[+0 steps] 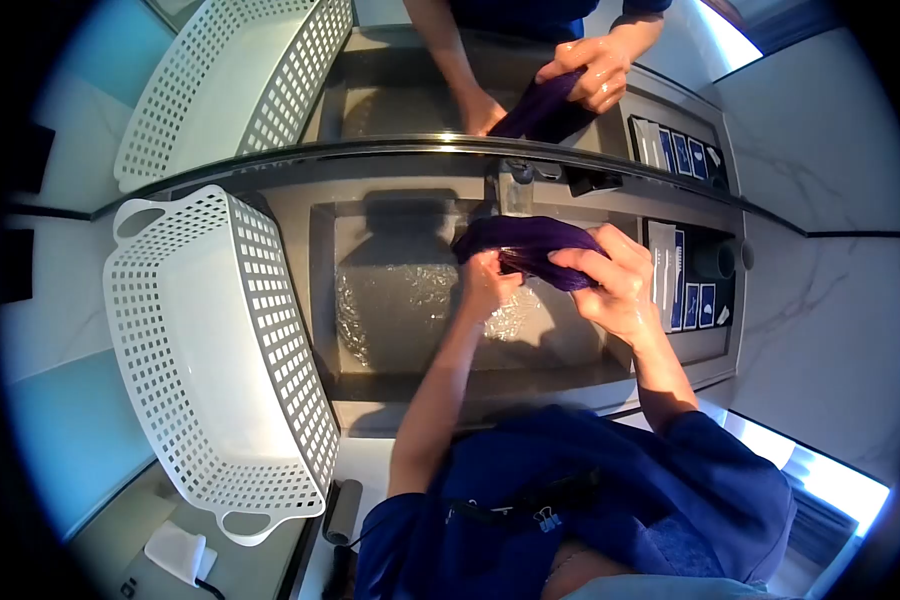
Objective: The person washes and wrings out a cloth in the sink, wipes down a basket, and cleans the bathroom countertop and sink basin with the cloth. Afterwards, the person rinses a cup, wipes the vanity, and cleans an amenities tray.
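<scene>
A wet-looking dark purple cloth (515,234) is bunched between my hands, just in front of the tap (515,185) and above the grey sink (323,300). My right hand (620,280) is closed around the cloth's right end, fingers curled over it. At the lower left of the cloth, my left hand (489,285) grips it from beneath, its fingertips partly hidden by the fabric. Rippling water (395,300) lies in the basin below, with bright glints around my left hand.
Left of the sink stands a large white perforated basket (285,345) with loop handles. On the right, a tray holds packaged toiletries (692,305) and a dark cup (712,258). Behind the tap, a mirror (400,110) reflects the hands, cloth and basket.
</scene>
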`<state>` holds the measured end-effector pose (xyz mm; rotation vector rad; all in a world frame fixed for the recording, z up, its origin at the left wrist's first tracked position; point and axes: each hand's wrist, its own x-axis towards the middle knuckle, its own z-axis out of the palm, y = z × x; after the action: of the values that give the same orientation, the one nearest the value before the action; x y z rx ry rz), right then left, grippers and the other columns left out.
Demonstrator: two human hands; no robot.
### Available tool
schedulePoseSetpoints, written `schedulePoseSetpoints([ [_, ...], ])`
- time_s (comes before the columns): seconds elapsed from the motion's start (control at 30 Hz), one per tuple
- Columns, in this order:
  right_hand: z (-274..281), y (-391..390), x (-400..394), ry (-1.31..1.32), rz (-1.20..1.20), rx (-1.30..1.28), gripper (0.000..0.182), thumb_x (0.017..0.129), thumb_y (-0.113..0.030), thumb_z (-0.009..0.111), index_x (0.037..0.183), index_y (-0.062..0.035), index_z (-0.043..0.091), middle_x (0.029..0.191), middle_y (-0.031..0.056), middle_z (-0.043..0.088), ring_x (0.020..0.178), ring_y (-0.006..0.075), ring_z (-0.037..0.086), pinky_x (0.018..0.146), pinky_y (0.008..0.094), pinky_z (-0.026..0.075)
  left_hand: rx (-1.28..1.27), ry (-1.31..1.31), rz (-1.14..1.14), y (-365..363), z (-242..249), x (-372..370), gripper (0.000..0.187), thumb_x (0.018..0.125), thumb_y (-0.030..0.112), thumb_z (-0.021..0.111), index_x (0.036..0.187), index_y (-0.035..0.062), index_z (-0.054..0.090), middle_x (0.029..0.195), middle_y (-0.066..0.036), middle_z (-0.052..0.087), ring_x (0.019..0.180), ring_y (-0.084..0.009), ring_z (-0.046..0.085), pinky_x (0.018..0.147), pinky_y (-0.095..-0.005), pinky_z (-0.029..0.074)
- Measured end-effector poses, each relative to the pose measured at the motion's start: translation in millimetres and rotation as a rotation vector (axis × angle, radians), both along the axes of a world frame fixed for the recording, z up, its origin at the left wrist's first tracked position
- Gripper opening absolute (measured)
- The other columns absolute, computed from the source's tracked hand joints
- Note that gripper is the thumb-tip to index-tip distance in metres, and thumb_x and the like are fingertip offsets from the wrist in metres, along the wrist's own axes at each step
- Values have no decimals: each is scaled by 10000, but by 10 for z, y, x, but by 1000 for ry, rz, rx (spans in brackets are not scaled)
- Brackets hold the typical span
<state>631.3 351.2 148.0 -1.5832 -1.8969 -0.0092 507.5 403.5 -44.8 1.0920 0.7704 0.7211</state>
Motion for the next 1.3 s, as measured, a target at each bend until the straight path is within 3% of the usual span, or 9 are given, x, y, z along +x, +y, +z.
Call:
schedulePoseSetpoints([
  [0.17,-469,-285,111,162,-125,-208,326,536,43,648,834,-90,664,749,90,561,648,273,575,580,329,479,376,650,-234,505,200,-514,377,490,161,833,819,87,663,763,-65,669,705,-185,645,662,-305,495],
  [0.3,-1144,-199,59,543,-252,-408,293,586,28,668,868,-46,647,790,100,581,734,240,597,656,309,478,527,856,-122,871,365,-679,314,566,95,755,861,74,649,811,-112,660,806,-276,638,722,-341,489],
  [0.5,-1205,-39,-372,406,21,-199,343,613,3,729,940,-57,647,910,134,580,803,286,603,696,336,493,879,949,335,851,346,-855,371,672,6,563,1030,97,601,937,-209,612,823,-367,599,745,-412,469],
  [0.57,-1256,-181,-416,373,-23,-453,335,621,-1,725,942,-66,654,955,131,568,797,286,603,674,361,499,578,800,283,776,-174,-900,395,711,-15,490,1083,100,559,847,-201,594,726,-341,617,650,-404,502],
  [0.6,-1349,-190,-449,453,-69,-441,317,629,-26,723,937,-61,653,941,141,572,790,291,595,660,355,487,-107,640,206,681,258,-778,388,726,-48,410,1060,99,541,825,-151,588,667,-283,632,529,-358,518],
  [0.7,-1516,-76,-397,604,-116,-404,269,670,-74,713,930,-41,652,824,157,597,704,284,586,627,354,471,-464,253,338,646,48,-711,368,734,-72,360,1016,86,535,813,-115,586,612,-220,621,435,-321,501],
  [0.97,-1269,-202,-696,234,302,-198,312,679,-96,728,970,-21,645,1033,161,586,891,305,592,759,362,478,-34,106,290,678,-281,-742,245,768,-61,443,957,78,513,878,-46,563,750,-129,550,629,-254,478],
  [1.13,-1963,36,-542,1300,-416,-570,218,723,-63,656,937,-28,639,817,70,630,746,144,568,668,277,454,13,62,493,839,-515,-972,198,771,-57,479,907,79,526,895,-36,552,764,-129,547,611,-240,462],
  [1.3,-2115,253,23,1713,-593,-269,182,746,34,542,915,17,607,811,49,619,704,111,559,660,250,464,-119,280,301,680,-91,-772,162,793,-7,497,939,61,513,805,-25,524,761,-141,579,602,-263,548],
])
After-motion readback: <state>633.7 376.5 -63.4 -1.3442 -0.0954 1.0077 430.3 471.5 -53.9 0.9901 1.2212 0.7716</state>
